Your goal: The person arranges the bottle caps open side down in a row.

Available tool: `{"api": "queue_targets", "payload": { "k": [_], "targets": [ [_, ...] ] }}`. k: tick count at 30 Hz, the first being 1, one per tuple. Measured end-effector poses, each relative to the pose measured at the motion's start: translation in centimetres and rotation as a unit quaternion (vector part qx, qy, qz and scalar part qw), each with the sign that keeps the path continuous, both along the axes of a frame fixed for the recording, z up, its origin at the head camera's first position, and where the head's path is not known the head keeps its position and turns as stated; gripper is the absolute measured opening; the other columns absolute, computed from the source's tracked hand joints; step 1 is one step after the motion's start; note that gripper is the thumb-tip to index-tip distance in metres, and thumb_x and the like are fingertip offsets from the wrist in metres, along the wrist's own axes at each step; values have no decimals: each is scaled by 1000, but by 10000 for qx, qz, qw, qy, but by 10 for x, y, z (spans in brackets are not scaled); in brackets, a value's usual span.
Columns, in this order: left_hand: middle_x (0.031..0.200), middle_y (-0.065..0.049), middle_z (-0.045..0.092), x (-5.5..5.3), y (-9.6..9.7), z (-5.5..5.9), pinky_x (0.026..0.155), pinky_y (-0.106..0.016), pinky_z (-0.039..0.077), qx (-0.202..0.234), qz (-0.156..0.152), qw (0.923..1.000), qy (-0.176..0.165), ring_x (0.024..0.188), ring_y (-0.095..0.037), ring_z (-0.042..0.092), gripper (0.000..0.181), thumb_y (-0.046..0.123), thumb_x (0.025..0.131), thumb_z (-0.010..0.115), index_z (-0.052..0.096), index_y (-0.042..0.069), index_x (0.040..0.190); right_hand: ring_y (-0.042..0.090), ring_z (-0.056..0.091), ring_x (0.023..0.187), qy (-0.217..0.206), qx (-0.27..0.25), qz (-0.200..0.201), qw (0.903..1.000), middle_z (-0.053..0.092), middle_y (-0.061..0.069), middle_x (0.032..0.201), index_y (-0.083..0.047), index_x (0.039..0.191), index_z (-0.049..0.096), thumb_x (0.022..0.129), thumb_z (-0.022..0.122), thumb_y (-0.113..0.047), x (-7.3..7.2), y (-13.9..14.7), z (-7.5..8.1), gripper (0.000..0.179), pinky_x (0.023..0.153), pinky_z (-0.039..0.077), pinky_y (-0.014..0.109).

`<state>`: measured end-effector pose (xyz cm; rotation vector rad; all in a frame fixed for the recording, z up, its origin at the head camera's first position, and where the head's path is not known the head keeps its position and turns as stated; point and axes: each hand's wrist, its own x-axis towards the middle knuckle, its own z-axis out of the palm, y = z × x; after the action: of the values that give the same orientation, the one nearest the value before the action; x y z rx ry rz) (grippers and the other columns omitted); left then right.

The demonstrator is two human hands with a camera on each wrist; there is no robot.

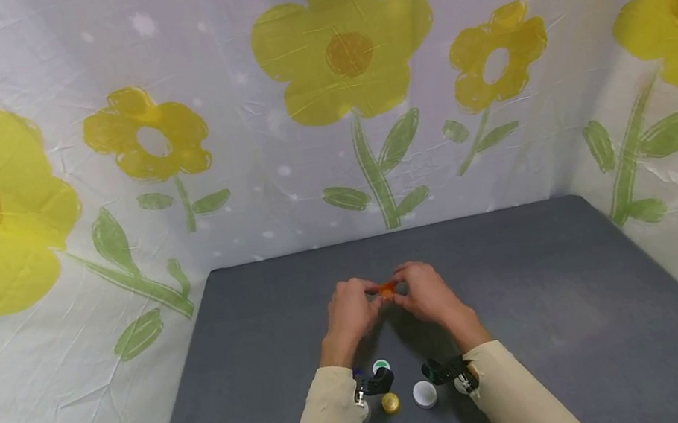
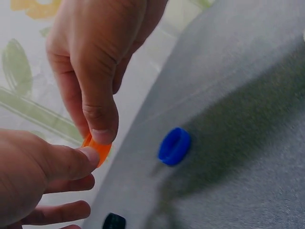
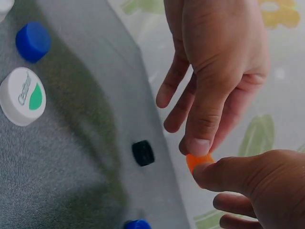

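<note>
Both hands meet over the far half of the dark table, holding one small orange bottle cap (image 1: 387,292) between them. My left hand (image 1: 351,309) pinches its left side with thumb and fingertips. From the other side, my right hand (image 1: 427,292) grips it the same way. The left wrist view shows the thumbs of both hands pressed on the orange cap (image 2: 104,153), whose back is hidden by the fingers. In the right wrist view only a sliver of orange shows between the thumbs.
Nearer the body on the table (image 1: 576,321) lie a white cap with green (image 1: 381,366), a gold cap (image 1: 390,403) and a white cap (image 1: 424,394). Wrist views show a blue cap (image 2: 174,146) and a black cap (image 3: 143,153). A flower-printed curtain (image 1: 282,199) stands behind.
</note>
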<state>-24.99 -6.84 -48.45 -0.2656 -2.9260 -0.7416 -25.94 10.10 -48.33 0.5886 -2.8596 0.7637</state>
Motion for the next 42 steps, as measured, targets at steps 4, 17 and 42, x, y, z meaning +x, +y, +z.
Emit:
{"api": "queue_targets", "payload": {
  "k": [4, 17, 42],
  "targets": [
    [111, -2, 75, 6, -2, 8, 78, -48, 57, 6, -7, 10000, -57, 102, -27, 69, 21, 30, 90, 76, 79, 22, 109, 35, 62, 119, 42, -228, 24, 9997, 68, 16, 124, -8, 106, 78, 86, 80, -20, 7, 2, 5, 23, 102, 48, 52],
    [111, -4, 75, 27, -4, 33, 82, -47, 58, 199, -148, 9997, -10, 99, -24, 70, 23, 31, 91, 75, 78, 18, 109, 34, 63, 120, 286, -737, 133, 9968, 68, 15, 127, -7, 109, 77, 88, 78, -28, 28, 8, 21, 30, 102, 49, 53],
    [108, 4, 76, 48, -7, 20, 76, -34, 58, 630, -877, 9923, 609, 93, -17, 71, 24, 27, 94, 72, 76, 20, 117, 28, 62, 123, -1086, -1513, -138, 9824, 69, 5, 127, -17, 103, 78, 96, 67, -36, 50, 17, 19, 23, 101, 50, 51]
  ]
}}
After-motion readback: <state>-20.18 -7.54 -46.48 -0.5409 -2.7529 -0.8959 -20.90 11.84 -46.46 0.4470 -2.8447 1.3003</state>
